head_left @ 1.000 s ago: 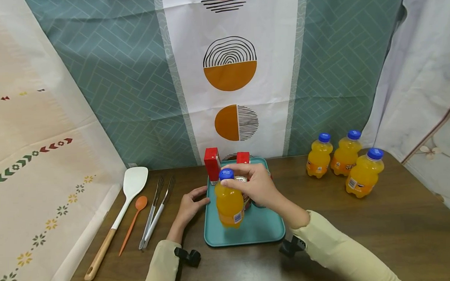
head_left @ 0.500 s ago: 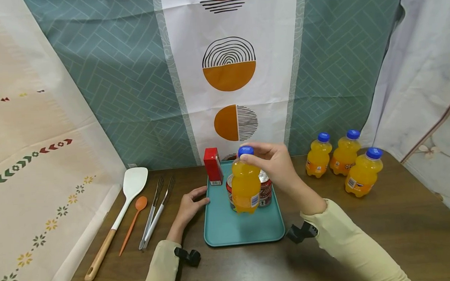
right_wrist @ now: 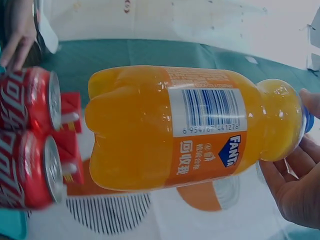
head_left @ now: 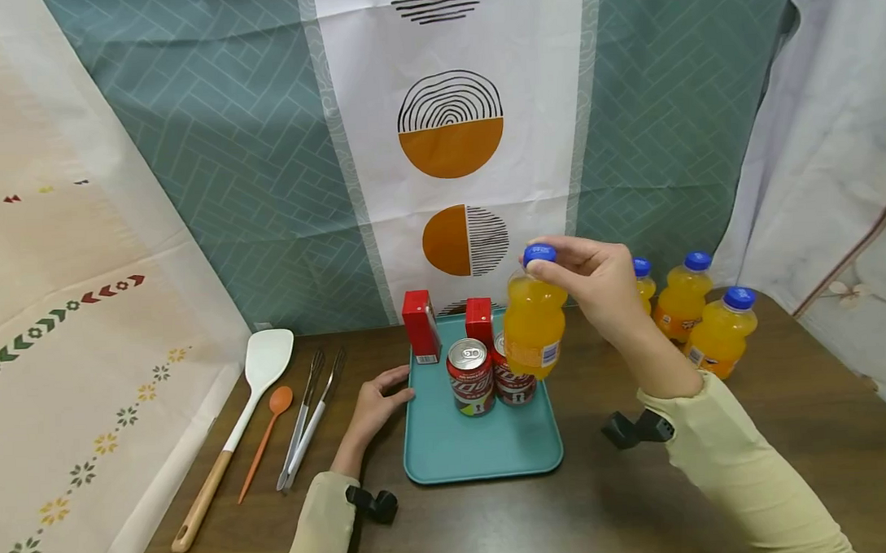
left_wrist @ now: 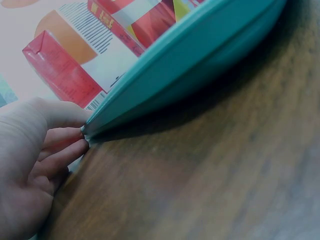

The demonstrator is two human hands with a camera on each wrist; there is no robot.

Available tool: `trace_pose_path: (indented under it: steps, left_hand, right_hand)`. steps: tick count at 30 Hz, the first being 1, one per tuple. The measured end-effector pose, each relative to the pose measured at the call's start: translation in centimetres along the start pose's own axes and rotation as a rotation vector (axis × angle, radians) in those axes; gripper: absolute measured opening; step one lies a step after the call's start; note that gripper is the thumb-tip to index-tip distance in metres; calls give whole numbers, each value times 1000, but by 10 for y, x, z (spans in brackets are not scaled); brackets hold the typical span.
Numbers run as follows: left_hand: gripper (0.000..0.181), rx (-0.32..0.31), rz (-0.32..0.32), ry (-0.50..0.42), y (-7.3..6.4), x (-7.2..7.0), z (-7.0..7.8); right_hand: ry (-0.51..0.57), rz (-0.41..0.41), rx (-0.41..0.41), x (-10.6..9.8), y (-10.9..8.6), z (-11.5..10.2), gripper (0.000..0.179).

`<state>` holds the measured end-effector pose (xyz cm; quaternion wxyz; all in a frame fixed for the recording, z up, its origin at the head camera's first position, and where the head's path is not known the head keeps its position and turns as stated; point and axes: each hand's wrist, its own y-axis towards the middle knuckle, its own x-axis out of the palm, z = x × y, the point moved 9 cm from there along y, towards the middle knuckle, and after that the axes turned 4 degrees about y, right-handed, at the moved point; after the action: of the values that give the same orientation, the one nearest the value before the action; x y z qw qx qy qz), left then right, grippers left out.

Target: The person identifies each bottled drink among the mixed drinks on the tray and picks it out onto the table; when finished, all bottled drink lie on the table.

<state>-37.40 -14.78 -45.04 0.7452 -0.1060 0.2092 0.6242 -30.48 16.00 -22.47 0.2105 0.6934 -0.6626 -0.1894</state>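
In the head view my right hand (head_left: 606, 280) pinches the blue cap of an orange Fanta bottle (head_left: 536, 326), lifted upright over the right side of the teal tray (head_left: 486, 454). The right wrist view shows the bottle's label (right_wrist: 205, 130) and its lobed base, with fingers around the cap. My left hand (head_left: 374, 405) rests at the tray's left edge, its relaxed fingertips touching the rim (left_wrist: 165, 75). On the tray stand two red soda cans (head_left: 472, 383), side by side, the right one partly behind the bottle. Behind them are two red cartons (head_left: 421, 330).
Three more orange bottles (head_left: 681, 301) stand at the back right, one partly behind my right hand. To the left lie a white spatula (head_left: 266, 364), an orange spoon (head_left: 279, 400), and a whisk-like pair of metal utensils (head_left: 305, 440). A patterned curtain (head_left: 453, 146) hangs behind the table.
My right hand has carried the bottle rightward and away from me, from over the tray's middle to its right side, uncovering the cans and the second carton. My left hand stays at the rim.
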Motion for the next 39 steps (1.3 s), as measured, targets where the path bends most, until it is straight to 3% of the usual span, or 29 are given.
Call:
trace_pose_path:
  steps: [6, 13, 21, 26, 33, 39]
  left_hand:
    - [45, -2, 5, -11, 1, 1, 1]
    - [46, -12, -1, -5, 0, 2, 0]
    - [45, -12, 7, -3, 0, 2, 0]
    - [46, -13, 3, 5, 0, 2, -1]
    - [46, -2, 7, 2, 0, 2, 1]
    - [46, -5, 14, -4, -1, 1, 1]
  right_hand:
    - [-41, 119, -19, -37, -2, -2, 20]
    - [-232, 237, 66, -77, -10, 19, 27]
    - [-345, 195, 206, -104, -24, 56, 37]
    - [-406, 205, 226, -124, -38, 72, 39]
    - [-429, 188, 261, -145, -54, 86, 42]
    - [-493, 195, 339, -159, -64, 95, 45]
